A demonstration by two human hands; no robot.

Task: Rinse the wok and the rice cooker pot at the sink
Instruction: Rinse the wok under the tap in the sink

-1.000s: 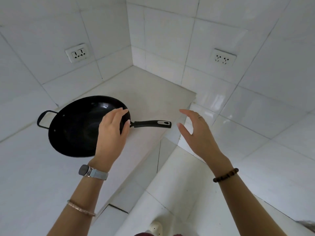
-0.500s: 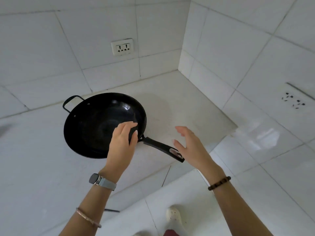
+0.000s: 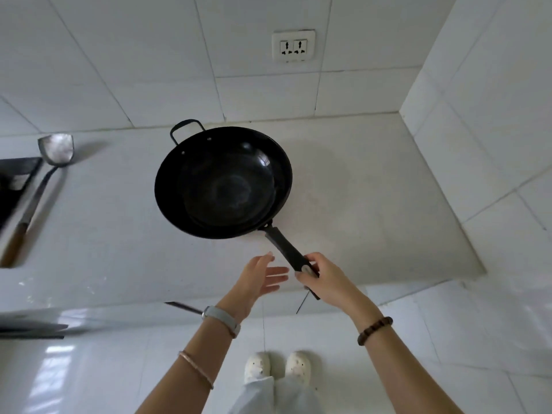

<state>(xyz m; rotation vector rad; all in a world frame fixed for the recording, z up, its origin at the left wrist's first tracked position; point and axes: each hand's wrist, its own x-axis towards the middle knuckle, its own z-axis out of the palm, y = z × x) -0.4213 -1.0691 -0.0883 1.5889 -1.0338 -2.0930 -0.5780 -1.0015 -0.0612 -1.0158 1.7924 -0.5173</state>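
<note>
A black wok point(image 3: 224, 180) sits on the white counter point(image 3: 373, 204), its long straight handle pointing toward me and a small loop handle at its far side. My right hand point(image 3: 324, 279) grips the end of the long handle. My left hand point(image 3: 257, 279) hovers just left of the handle with fingers straight, holding nothing. The rice cooker pot and the sink are not in view.
A metal spatula with a wooden handle point(image 3: 38, 192) lies at the left by a dark stove edge point(image 3: 15, 183). A wall socket point(image 3: 293, 46) is above the wok. The tiled wall closes the counter on the right. My feet point(image 3: 277, 366) stand below the counter edge.
My right hand has closed round the wok's handle end. My left hand has left the wok's rim and dropped back beside the handle. The view has swung left.
</note>
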